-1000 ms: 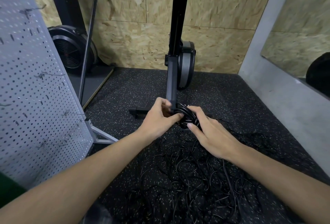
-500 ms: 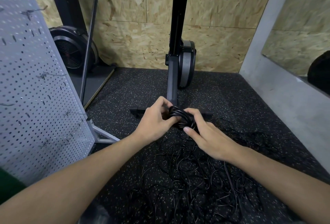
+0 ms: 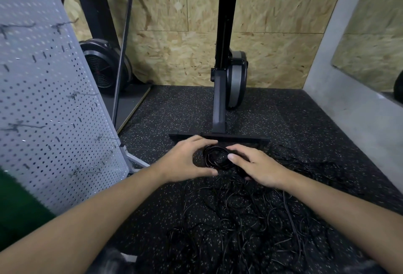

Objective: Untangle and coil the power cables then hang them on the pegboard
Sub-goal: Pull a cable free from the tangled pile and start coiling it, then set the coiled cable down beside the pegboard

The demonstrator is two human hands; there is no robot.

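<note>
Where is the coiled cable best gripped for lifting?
Probably grip the coiled cable at its left rim, all loops together, coming from the left: the left hand cups that side, while the side under the right hand seems to trail into the tangle.

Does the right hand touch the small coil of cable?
Touching. The head view shows the thumb of the right hand lying on the coil of cable, with no gap between them.

At left stands the pegboard (image 3: 43, 99). Centre, the coil (image 3: 217, 157) sits held between left hand (image 3: 185, 160) and right hand (image 3: 257, 166). The tangled cables (image 3: 250, 230) sprawl on the floor (image 3: 305, 121) nearer, and the exercise machine (image 3: 224, 77) is just behind.
</note>
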